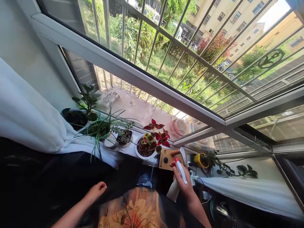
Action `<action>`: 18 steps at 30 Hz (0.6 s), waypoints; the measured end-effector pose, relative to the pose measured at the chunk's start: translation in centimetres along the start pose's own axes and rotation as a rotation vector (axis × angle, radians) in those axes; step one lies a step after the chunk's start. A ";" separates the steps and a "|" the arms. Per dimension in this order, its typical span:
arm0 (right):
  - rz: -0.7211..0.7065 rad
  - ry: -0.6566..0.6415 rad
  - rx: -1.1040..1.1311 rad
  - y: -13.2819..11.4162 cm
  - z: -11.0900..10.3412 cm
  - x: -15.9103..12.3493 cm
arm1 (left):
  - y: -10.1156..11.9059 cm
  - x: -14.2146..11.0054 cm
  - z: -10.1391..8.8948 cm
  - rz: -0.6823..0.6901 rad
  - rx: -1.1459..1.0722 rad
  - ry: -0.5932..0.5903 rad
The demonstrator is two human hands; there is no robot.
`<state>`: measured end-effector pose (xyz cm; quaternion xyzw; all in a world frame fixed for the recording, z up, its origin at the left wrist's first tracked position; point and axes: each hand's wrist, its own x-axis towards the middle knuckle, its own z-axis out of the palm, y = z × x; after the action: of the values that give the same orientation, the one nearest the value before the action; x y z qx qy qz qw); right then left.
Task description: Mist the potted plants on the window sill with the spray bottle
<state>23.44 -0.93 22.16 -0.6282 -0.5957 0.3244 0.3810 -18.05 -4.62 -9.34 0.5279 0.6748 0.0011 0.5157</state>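
My right hand (186,186) is wrapped round the neck of a spray bottle (181,172) with a white head and a red nozzle; its pale body hangs below my fingers. The nozzle points toward a coleus (161,138) with dark red leaves, growing in a round white pot (138,151) on the windowsill. Lower left, away from the plants, my left hand (97,191) hangs in the air with its fingers curled in and nothing visible in them. Behind the spray bottle stands a brown cardboard box (166,163).
Left along the sill stand a small succulent pot (125,137), a grassy plant (101,128) and a broad-leaved plant (87,99). A yellow pot (200,160) with a trailing plant is at right. White curtains (30,110) hang at both sides; the barred window (142,79) lies ahead.
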 end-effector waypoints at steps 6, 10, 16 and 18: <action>0.051 0.107 -0.042 -0.1 2.1 1.1 | 0.4 -0.6 -0.7 0.013 -0.015 -0.076; 0.136 0.102 -0.025 1.1 2.5 1.0 | 0.7 -1.1 -0.7 0.010 -0.023 -0.104; 0.039 0.022 -0.066 0.1 1.7 0.3 | 0.6 -1.9 -1.3 -0.016 0.012 -0.125; -0.028 0.004 -0.069 -0.6 1.6 0.2 | 0.7 -2.2 -1.2 -0.029 0.015 -0.088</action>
<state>21.76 -0.56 21.83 -0.6332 -0.6145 0.2973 0.3648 -18.56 -5.22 -6.93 0.5217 0.6588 -0.0349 0.5409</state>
